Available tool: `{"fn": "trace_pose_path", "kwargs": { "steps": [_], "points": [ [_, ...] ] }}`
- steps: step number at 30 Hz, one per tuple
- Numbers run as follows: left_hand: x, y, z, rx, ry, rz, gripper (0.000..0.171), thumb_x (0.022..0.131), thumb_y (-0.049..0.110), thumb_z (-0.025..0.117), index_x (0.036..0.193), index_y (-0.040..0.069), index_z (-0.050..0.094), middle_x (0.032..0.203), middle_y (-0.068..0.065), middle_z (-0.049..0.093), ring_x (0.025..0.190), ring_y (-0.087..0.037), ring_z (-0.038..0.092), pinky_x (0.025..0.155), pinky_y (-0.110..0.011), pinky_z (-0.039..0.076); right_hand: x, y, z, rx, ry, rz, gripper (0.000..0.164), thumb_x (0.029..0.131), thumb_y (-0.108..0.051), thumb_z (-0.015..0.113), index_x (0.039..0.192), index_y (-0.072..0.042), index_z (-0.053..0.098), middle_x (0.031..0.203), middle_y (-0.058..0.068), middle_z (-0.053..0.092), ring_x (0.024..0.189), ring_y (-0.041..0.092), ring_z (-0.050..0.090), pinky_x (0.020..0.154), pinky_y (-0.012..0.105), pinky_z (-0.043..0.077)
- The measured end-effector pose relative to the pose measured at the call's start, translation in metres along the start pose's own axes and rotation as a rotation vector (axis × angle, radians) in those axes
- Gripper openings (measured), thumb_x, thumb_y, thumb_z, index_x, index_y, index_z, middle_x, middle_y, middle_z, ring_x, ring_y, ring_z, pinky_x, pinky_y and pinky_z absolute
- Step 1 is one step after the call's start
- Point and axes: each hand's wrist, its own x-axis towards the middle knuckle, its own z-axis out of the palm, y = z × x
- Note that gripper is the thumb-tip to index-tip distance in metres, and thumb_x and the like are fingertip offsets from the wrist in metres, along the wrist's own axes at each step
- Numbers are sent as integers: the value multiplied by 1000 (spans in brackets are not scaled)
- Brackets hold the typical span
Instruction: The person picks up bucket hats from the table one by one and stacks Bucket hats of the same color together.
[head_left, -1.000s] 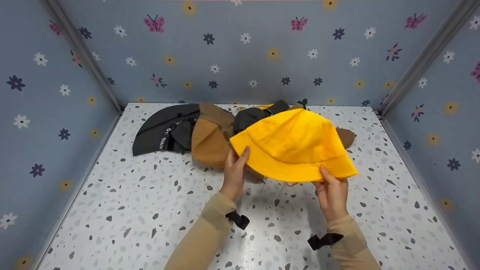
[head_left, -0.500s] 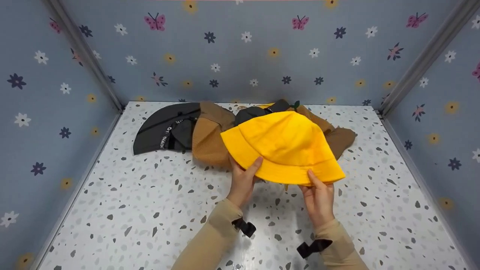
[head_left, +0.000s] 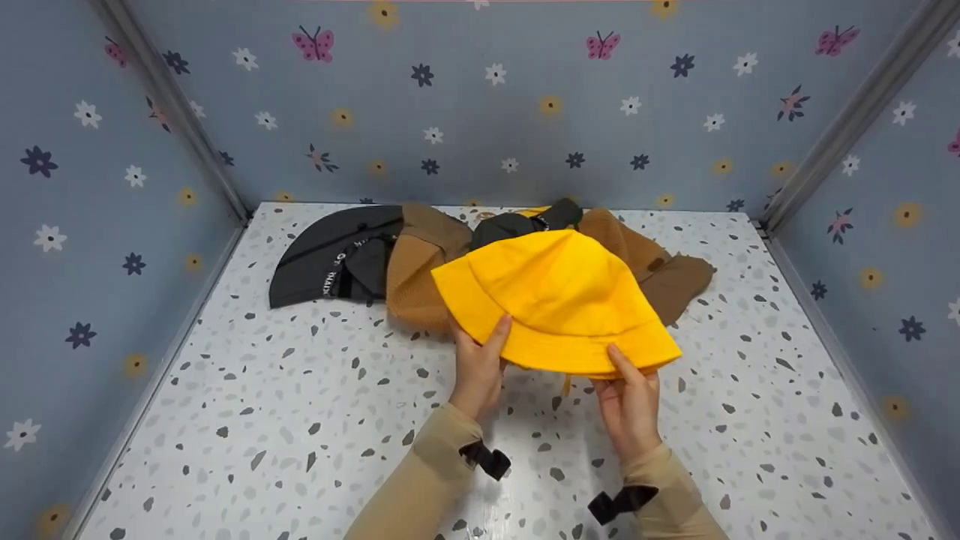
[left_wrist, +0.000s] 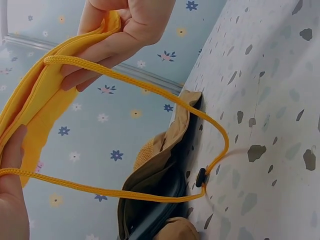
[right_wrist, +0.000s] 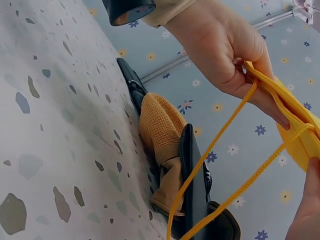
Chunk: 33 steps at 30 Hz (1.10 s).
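Observation:
A yellow bucket hat (head_left: 562, 300) hangs above the speckled floor, crown up and brim toward me. My left hand (head_left: 476, 375) pinches the brim at its left part, thumb on the outside. My right hand (head_left: 632, 409) pinches the lower brim farther right, also with the thumb outside. From the hat's underside a yellow cord (left_wrist: 155, 89) droops in a loop, with a small black cord lock (left_wrist: 201, 177) on it. In both wrist views fingers reach inside the brim. The hat covers part of the row of hats behind it.
Behind the yellow hat, a black hat (head_left: 322, 262) with white lettering lies at the left, beside a brown knit hat (head_left: 420, 289). Another dark hat (head_left: 499, 225) and a brown hat (head_left: 682, 281) lie farther right. Flower-patterned walls (head_left: 480, 97) enclose the white speckled surface (head_left: 300, 420).
Both hands have carried the yellow hat left and slightly down, toward me. More of the brown hat at the right shows now. Both pinches on the brim stay.

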Motion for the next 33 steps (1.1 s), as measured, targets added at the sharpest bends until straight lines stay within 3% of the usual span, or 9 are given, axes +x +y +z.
{"fn": "trace_pose_path", "kwargs": {
  "steps": [5, 14, 23, 29, 33],
  "points": [
    [-2, 6, -6, 19, 7, -18, 72, 98, 1, 56, 149, 27, 12, 137, -11, 44, 117, -21, 58, 104, -40, 51, 0, 0, 2, -20, -17, -7, 42, 101, -8, 55, 140, -19, 43, 123, 3, 62, 106, 15, 67, 88, 34, 59],
    [-7, 14, -22, 7, 62, -69, 68, 98, 2, 57, 148, 28, 18, 136, -10, 46, 114, -21, 60, 101, -40, 53, 1, 3, 3, -59, -25, 19, 40, 103, -18, 54, 140, -17, 41, 126, 3, 61, 110, 13, 65, 92, 32, 57],
    [-11, 19, -36, 36, 95, -59, 77, 98, 3, 58, 152, 32, 12, 145, -10, 41, 124, -22, 55, 106, -36, 49, 3, 8, 6, -137, -31, 41, 37, 103, -21, 53, 138, -18, 40, 123, 2, 60, 106, 13, 65, 88, 31, 58],
    [-13, 20, -46, 40, 119, -94, 82, 99, 5, 58, 153, 39, 8, 147, -9, 41, 122, -21, 57, 103, -36, 51, 4, 13, 6, -190, -22, 51, 38, 101, -16, 56, 137, -16, 41, 120, 4, 60, 103, 14, 66, 84, 33, 59],
    [-13, 21, -56, 52, 158, -68, 83, 100, 8, 57, 155, 39, 4, 151, -7, 39, 124, -20, 55, 104, -33, 50, 4, 16, 6, -228, -1, 57, 38, 100, -15, 58, 135, -15, 43, 116, 4, 63, 99, 14, 67, 82, 33, 60]
  ]
}}
